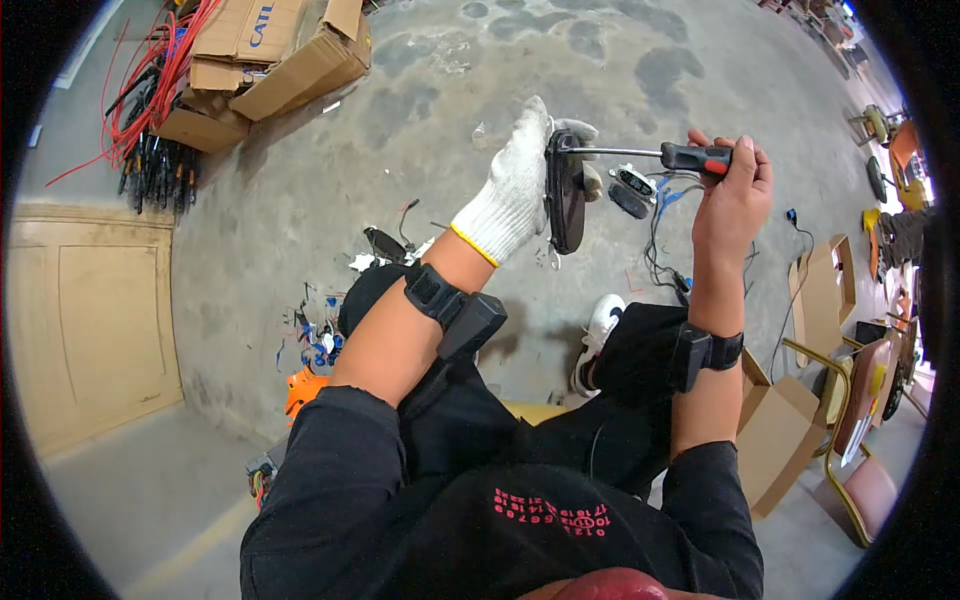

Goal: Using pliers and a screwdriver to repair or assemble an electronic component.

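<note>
My left hand (pixel 508 190), in a white knit glove with a yellow cuff edge, grips a dark, elongated oval housing (pixel 568 215) held on edge above the floor. Bare, my right hand (pixel 735 195) is closed round the black and red handle of a screwdriver (pixel 690 158). The screwdriver's shaft runs level to the left, and its tip meets the housing near the upper end. Whether a screw sits there is too small to tell. Beyond the housing, on the floor, lie a white and black oval part (pixel 634 184) and a dark oval piece (pixel 628 202).
Dark and blue cables (pixel 655 250) trail over the floor. Small electronic scraps (pixel 322 335) and an orange piece (pixel 304 388) lie by my left leg. Cardboard boxes (pixel 300 80) and red wires (pixel 150 105) stand far left. Chairs (pixel 865 490) and an open carton (pixel 780 440) are at right.
</note>
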{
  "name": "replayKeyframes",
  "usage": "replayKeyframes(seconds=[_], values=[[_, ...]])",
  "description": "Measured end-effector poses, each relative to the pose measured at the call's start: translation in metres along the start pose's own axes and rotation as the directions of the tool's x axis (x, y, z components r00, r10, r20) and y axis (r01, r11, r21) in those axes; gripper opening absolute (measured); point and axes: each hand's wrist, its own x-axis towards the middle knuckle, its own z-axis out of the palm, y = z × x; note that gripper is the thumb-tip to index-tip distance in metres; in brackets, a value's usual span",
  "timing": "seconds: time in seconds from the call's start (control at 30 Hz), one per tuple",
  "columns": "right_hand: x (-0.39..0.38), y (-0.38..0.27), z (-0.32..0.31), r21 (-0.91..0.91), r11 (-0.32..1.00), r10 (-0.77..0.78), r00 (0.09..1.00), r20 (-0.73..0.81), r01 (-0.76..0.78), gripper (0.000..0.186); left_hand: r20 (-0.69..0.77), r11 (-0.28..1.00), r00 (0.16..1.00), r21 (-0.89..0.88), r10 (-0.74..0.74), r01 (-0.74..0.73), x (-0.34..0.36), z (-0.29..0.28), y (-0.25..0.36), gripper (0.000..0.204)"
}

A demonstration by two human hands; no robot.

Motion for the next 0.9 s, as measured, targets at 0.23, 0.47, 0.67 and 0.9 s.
replayKeyframes(seconds=[0.23,0.47,0.67,0.9], values=[[-0.004,-0.002,0.002,-0.047,0.998,-0.035,0.999,0.027,0.036,0.032,-0.056,0.992,0.998,0.125,0.024,-0.017,-0.002,0.001,0.001,0.071],[-0.006,0.002,-0.006,-0.398,0.9,-0.202,0.979,-0.013,0.181,0.036,-0.153,0.947,0.977,0.304,0.151,-0.099,-0.004,0.005,-0.002,0.075],[-0.002,-0.006,-0.016,-0.588,0.803,0.091,0.995,-0.041,-0.098,0.05,-0.179,0.774,0.901,0.592,0.396,-0.222,0.01,-0.002,-0.01,0.052],[0.001,-0.009,-0.026,-0.608,0.755,0.401,0.907,0.128,-0.247,0.049,-0.236,0.81,0.908,0.563,0.345,-0.162,0.006,-0.024,0.0,0.046]])
